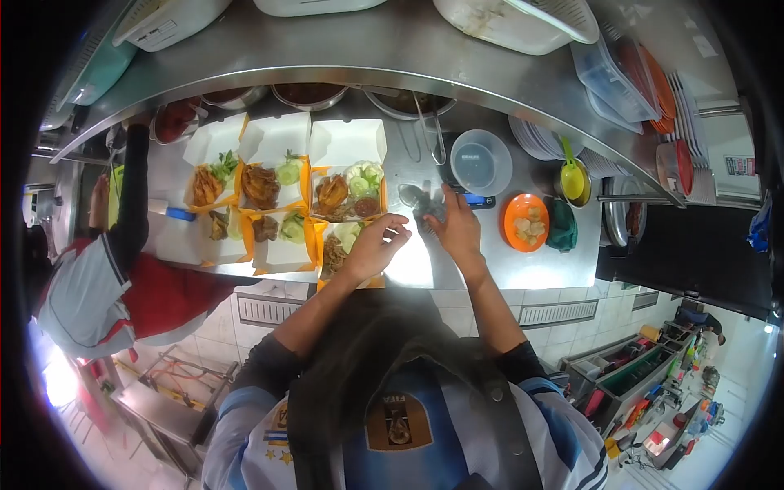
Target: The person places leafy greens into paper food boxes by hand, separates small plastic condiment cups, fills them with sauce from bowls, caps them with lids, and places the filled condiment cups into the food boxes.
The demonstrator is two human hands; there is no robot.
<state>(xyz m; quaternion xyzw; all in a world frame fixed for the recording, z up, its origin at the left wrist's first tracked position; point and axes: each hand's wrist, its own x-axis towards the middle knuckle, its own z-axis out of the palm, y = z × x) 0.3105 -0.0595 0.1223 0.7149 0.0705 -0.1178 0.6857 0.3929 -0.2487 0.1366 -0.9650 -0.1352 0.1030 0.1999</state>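
Obscuring one box (374, 282) partly, seemingly: left hand (378, 247)

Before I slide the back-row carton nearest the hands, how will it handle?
The carton is probably light, looking thin-walled. Its open lid may flex, being one flat panel. The fried piece could shift, apparently sitting loose.

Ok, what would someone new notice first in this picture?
Probably the open food boxes, set in two rows on the left of the steel counter. Next might come the bright orange plate of food pieces on the right. Between them are the person's bare hands, the left hand beside the boxes and the right hand near a clear tub.
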